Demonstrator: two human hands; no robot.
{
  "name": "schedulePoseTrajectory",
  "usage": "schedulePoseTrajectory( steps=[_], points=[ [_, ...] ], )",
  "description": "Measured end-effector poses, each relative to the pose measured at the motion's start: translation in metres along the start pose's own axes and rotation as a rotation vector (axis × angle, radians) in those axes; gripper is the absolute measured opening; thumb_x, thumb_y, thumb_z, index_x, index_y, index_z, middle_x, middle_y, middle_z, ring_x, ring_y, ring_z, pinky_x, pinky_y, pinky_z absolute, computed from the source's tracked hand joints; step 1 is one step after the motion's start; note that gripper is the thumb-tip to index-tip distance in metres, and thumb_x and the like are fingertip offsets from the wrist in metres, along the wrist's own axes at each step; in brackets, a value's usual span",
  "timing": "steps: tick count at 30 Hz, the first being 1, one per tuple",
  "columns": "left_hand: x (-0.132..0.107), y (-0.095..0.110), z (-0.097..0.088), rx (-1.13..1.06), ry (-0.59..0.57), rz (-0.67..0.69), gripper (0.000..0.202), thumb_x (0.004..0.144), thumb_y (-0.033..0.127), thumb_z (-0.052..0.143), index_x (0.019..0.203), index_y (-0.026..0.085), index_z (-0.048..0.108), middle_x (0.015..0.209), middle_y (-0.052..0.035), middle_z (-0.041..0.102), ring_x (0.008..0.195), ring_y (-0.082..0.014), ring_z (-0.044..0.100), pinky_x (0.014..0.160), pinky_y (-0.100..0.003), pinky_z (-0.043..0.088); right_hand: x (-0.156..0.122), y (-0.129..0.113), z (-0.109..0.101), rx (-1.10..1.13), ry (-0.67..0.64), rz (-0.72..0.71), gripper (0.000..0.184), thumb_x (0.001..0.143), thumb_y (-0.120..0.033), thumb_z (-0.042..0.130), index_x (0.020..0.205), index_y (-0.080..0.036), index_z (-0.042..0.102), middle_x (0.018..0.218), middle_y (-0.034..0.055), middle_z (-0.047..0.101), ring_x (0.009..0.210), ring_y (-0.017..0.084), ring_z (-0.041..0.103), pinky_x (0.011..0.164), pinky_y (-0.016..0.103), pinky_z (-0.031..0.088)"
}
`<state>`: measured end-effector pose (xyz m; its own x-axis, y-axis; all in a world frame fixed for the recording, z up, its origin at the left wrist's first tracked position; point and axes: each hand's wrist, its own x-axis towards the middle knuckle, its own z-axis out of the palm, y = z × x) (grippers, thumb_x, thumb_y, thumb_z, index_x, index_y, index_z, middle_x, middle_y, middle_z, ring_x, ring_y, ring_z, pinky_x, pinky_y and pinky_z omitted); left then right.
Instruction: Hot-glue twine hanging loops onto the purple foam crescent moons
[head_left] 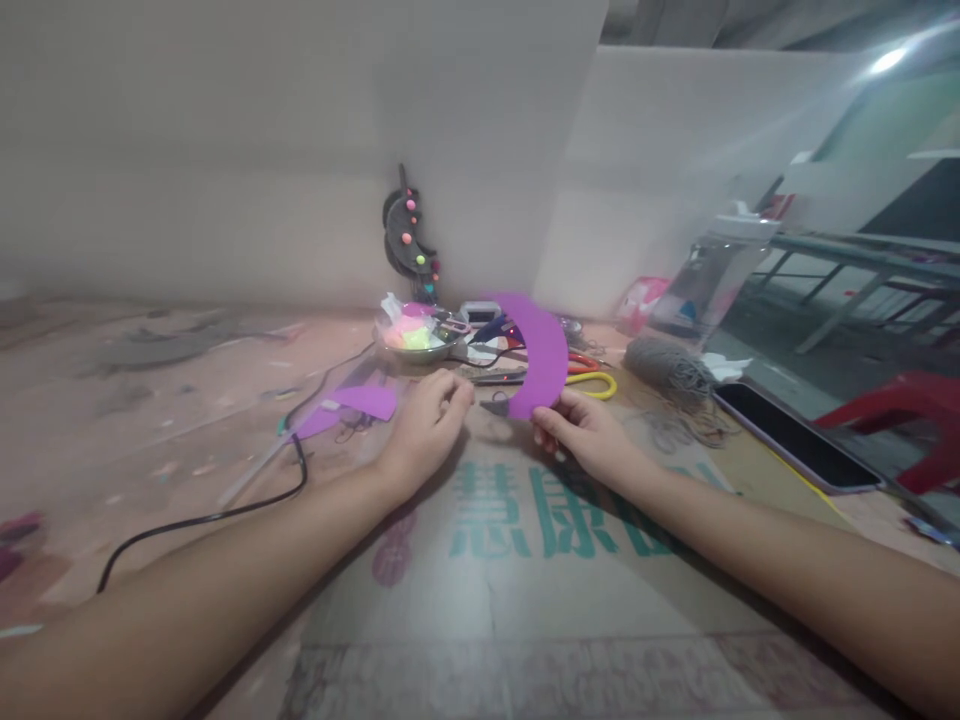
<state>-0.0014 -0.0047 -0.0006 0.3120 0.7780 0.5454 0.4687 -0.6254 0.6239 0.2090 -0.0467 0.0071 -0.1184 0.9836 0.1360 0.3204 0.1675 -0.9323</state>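
My right hand [571, 432] pinches the lower end of a purple crescent-shaped sheet [550, 352] between thumb and fingers, holding it upright with its curve to the right. A small dark grey pointed piece [495, 407] shows at the crescent's lower end; I cannot tell whether it is joined on. My left hand [437, 425] is closed a little to the left, fingertips pressed together and apart from the crescent. Whatever those fingers hold, if anything, is too small to make out. Behind the hands lie scissors with yellow handles [600, 386], partly covered by the crescent.
A bowl of coloured bits [416, 350] stands behind my left hand. Purple scraps [360, 403] and a black cable [225, 513] lie left. A decorated dark crescent [409, 235] leans on the wall. Grey yarn [667, 367], a phone [795, 435] and a clear bottle [709, 275] sit right.
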Motion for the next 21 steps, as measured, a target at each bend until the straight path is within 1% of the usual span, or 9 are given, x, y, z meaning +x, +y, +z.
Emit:
schedulePoseTrajectory(
  steps=[3, 5, 8, 11, 13, 16, 19, 21],
  points=[
    [-0.0018, 0.0021, 0.0016, -0.014, -0.035, 0.017, 0.020, 0.095, 0.031, 0.043, 0.082, 0.018, 0.053, 0.085, -0.0026, 0.059, 0.085, -0.0175, 0.055, 0.079, -0.029, 0.040, 0.0003, -0.0003, -0.0006, 0.024, -0.007, -0.038, 0.030, 0.082, -0.047, 0.058, 0.076, -0.018, 0.052, 0.062, -0.0019, 0.056, 0.052, 0.009, 0.049, 0.049, 0.022, 0.040],
    [-0.0034, 0.0033, 0.0021, -0.003, -0.039, 0.034, 0.023, 0.095, 0.031, 0.041, 0.080, 0.018, 0.053, 0.083, -0.0028, 0.059, 0.084, -0.0177, 0.054, 0.078, -0.029, 0.040, 0.0001, -0.0003, -0.0005, 0.021, -0.002, -0.049, 0.029, 0.083, -0.046, 0.057, 0.076, -0.019, 0.051, 0.063, -0.0023, 0.056, 0.052, 0.009, 0.048, 0.048, 0.022, 0.038],
    [-0.0042, 0.0020, 0.0024, -0.003, -0.039, 0.019, 0.027, 0.096, 0.030, 0.037, 0.076, 0.018, 0.052, 0.080, -0.0028, 0.059, 0.081, -0.0178, 0.054, 0.076, -0.030, 0.041, -0.0001, 0.0003, -0.0004, 0.007, 0.024, -0.052, 0.027, 0.085, -0.044, 0.054, 0.076, -0.019, 0.051, 0.063, -0.0028, 0.055, 0.050, 0.008, 0.045, 0.046, 0.021, 0.036],
    [-0.0036, -0.0006, 0.0028, -0.040, -0.047, -0.011, 0.019, 0.093, 0.023, 0.040, 0.087, 0.018, 0.058, 0.090, -0.0041, 0.063, 0.090, -0.0189, 0.057, 0.082, -0.031, 0.043, 0.0007, 0.0009, -0.0011, 0.005, 0.052, -0.075, 0.027, 0.085, -0.044, 0.054, 0.075, -0.019, 0.051, 0.062, -0.0029, 0.054, 0.051, 0.009, 0.046, 0.048, 0.022, 0.037],
    [-0.0031, -0.0010, 0.0032, -0.051, -0.052, -0.015, 0.019, 0.090, 0.018, 0.042, 0.095, 0.018, 0.060, 0.098, -0.0048, 0.065, 0.097, -0.0199, 0.058, 0.087, -0.033, 0.043, 0.0014, 0.0006, -0.0015, 0.012, 0.062, -0.080, 0.029, 0.084, -0.046, 0.055, 0.075, -0.019, 0.051, 0.061, -0.0030, 0.054, 0.051, 0.009, 0.047, 0.049, 0.022, 0.038],
    [-0.0028, 0.0011, 0.0037, -0.036, -0.052, 0.016, 0.018, 0.089, 0.024, 0.047, 0.096, 0.018, 0.062, 0.102, -0.0058, 0.067, 0.100, -0.0214, 0.058, 0.090, -0.035, 0.043, 0.0019, -0.0003, -0.0016, 0.013, 0.063, -0.070, 0.030, 0.084, -0.047, 0.055, 0.075, -0.019, 0.051, 0.061, -0.0030, 0.054, 0.050, 0.009, 0.046, 0.048, 0.022, 0.037],
    [-0.0029, 0.0035, 0.0035, -0.014, -0.066, 0.062, 0.019, 0.090, 0.031, 0.049, 0.093, 0.018, 0.063, 0.098, -0.0062, 0.067, 0.096, -0.0218, 0.059, 0.087, -0.035, 0.043, 0.0020, -0.0004, -0.0016, 0.006, 0.047, -0.063, 0.030, 0.084, -0.047, 0.055, 0.075, -0.019, 0.051, 0.062, -0.0027, 0.054, 0.050, 0.009, 0.046, 0.046, 0.022, 0.036],
    [-0.0031, 0.0043, 0.0032, -0.001, -0.088, 0.075, 0.019, 0.091, 0.032, 0.048, 0.090, 0.018, 0.062, 0.094, -0.0060, 0.067, 0.093, -0.0215, 0.058, 0.085, -0.035, 0.043, 0.0022, 0.0004, -0.0017, 0.008, 0.030, -0.067, 0.030, 0.084, -0.047, 0.055, 0.074, -0.019, 0.051, 0.061, -0.0028, 0.053, 0.049, 0.009, 0.045, 0.046, 0.022, 0.036]
  ],
)
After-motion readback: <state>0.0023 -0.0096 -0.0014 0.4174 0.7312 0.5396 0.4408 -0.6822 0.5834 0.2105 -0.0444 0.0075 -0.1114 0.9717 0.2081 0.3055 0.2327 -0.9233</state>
